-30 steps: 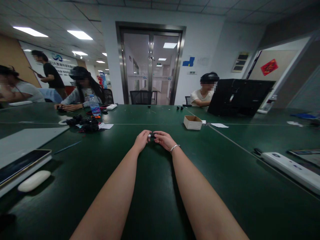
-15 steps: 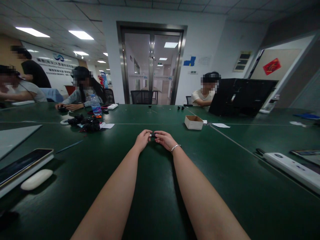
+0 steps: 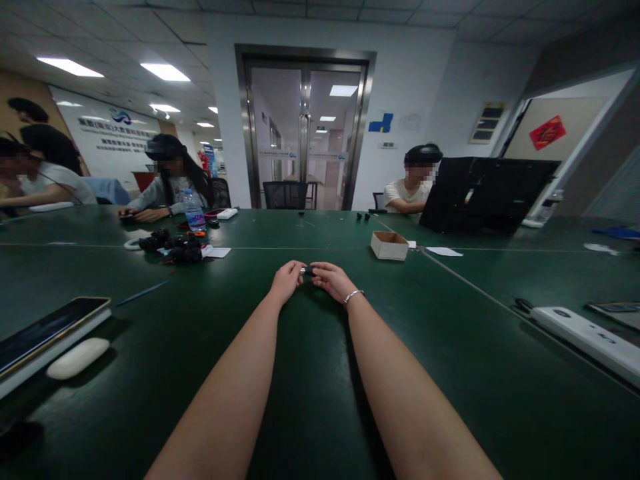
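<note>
Grey flat panel at the far left has slid out of view since the earlier frame, and the standing person in a dark top is further left; both hands stay about where they were. Left fingers pinch the silver end of a small black-and-silver piece, right fingers grip its black end. Piece sits between the two hands, partly hidden by them, too small to identify. Left hand and right hand face each other, right wrist wearing a silver bracelet. Arms stretch forward across the green tabletop. Beyond the right hand, off to its right, an open cardboard box, white paper near it. Beyond the left hand, off to its left: jumble of black items, plastic bottle upright behind it. Nearer, on the left: thin blue stick, phone lying on a white slab, white oval case just beside. Far right, white power strip. Across, a seated co-worker next to a black monitor
</note>
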Tool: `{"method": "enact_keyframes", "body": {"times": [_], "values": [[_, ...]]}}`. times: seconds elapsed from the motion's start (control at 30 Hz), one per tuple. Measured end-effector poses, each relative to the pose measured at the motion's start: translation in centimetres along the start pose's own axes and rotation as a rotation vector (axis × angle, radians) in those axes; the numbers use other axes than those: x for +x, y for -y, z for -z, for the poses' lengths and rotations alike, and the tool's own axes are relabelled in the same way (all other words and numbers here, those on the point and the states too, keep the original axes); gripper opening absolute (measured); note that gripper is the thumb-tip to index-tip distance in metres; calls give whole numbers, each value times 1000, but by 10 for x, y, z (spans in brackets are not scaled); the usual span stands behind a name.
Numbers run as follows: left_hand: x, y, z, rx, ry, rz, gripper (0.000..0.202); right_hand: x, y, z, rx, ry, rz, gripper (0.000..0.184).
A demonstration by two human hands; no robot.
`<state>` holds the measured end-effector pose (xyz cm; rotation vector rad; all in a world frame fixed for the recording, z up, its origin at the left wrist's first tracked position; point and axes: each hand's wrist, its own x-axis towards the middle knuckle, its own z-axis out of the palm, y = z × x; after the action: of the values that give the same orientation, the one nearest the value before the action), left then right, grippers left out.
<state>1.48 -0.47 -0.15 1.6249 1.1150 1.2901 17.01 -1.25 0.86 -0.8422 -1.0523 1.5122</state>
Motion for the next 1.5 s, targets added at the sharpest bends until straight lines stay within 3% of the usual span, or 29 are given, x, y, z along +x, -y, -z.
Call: {"method": "enact_keyframes", "body": {"times": [0.1,0.3,0.57,0.67,0.8,0.9,0.97,1.07,1.17,1.23,1.3,1.37,1.43,1.5], "values": [[0,0,0,2,15,2,34,0,0,0,5,-2,-1,17],[1,1,-1,-98,6,60,24,1,0,1,-2,-15,1,16],[-2,-6,0,-90,-8,-5,24,1,0,0,-37,11,11,18],[-1,-3,1,-57,-28,-14,26,5,-5,-3,-239,32,18,21],[-2,4,1,207,-6,-49,28,9,-11,-9,-652,33,26,22],[-3,2,1,380,2,-38,23,6,-8,-13,-629,29,62,31],[-4,-2,-1,426,23,-12,20,4,-6,-15,-512,45,52,37],[-7,-7,-5,411,75,12,23,1,-5,-16,-491,60,30,30],[-15,-14,-5,289,243,56,39,-4,-7,-9,-572,34,70,31],[-27,-28,2,232,393,126,62,-14,-3,4,-590,19,83,38],[-48,-54,16,246,488,160,77,-33,6,23,-597,6,70,43],[-81,-92,34,286,550,81,65,-62,21,46,-609,-5,44,44],[-123,-133,53,356,603,-99,39,-96,40,70,-628,-18,23,42],[-170,-162,72,474,572,-244,27,-134,58,92,-655,-47,2,39]]}}
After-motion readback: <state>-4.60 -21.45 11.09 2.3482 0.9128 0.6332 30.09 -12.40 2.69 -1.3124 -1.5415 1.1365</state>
